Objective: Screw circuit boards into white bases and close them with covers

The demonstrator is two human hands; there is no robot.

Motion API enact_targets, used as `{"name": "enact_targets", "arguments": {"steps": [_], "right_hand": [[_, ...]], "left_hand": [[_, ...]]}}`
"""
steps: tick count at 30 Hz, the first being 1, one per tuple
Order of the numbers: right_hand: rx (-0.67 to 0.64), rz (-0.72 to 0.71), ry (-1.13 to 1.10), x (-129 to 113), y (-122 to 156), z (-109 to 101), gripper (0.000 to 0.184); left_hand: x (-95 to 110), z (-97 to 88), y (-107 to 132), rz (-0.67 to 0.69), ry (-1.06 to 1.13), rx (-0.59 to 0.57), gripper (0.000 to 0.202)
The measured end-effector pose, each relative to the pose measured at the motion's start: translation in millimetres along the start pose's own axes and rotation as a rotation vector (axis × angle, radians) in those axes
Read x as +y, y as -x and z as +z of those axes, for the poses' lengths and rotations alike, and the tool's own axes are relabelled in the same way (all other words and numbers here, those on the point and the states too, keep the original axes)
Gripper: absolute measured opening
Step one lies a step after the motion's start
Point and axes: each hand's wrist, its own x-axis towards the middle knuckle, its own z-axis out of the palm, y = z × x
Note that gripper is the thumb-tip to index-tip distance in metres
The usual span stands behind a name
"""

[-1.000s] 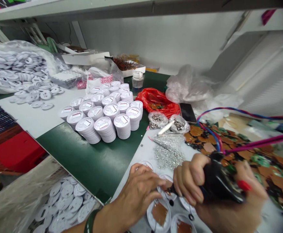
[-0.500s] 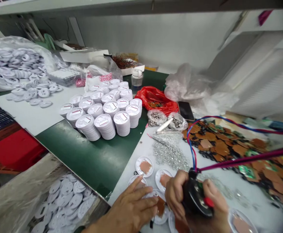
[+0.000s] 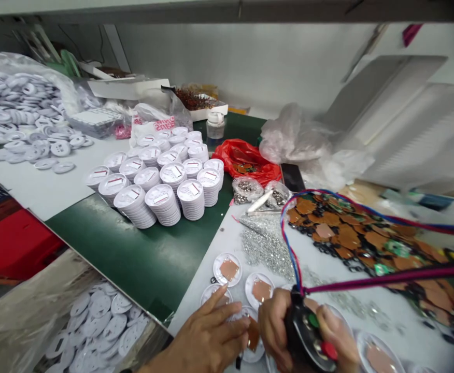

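My right hand (image 3: 275, 329) is wrapped round a black electric screwdriver (image 3: 308, 334) with a green and a red button, its thumb beside the buttons. The driver's lower end is out of sight. My left hand (image 3: 207, 334) lies with fingers stretched over a white round case (image 3: 256, 355) that holds a brown circuit board (image 3: 253, 334). Its fingertips touch or cover the edge of that board. Around the hands are more white cases with brown boards, such as a case (image 3: 227, 269) at the back and another case (image 3: 380, 355) at the right.
Loose small screws (image 3: 268, 248) are spread behind the hands. A pile of brown circuit boards (image 3: 351, 230) lies at right. Stacked white cases (image 3: 160, 202) stand on the green mat (image 3: 153, 259). Red-blue wires (image 3: 283, 223) and a purple cord (image 3: 386, 282) run from the screwdriver. White discs (image 3: 95, 321) fill a box below.
The screwdriver and my right hand have shifted slightly left and down in view. My left hand stays over the same case. The whole scene has moved a little left as the camera turned.
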Motion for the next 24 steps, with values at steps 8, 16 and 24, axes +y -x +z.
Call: {"name": "enact_targets", "arguments": {"steps": [8,16,24], "right_hand": [[-0.09,-0.067,-0.087,-48,-28,6,0.058],[0.144,-0.274,-0.102,-22,-87,10,0.049],[0.125,-0.288,-0.106,-41,-77,10,0.049]], "left_hand": [[-5,-12.4,-8,0.06,-0.083,-0.049,0.025],[0,-6.9,-10,-0.008,-0.018,-0.022,0.024],[-9,-33.9,-39,-0.479,0.339,-0.049,0.017]]}}
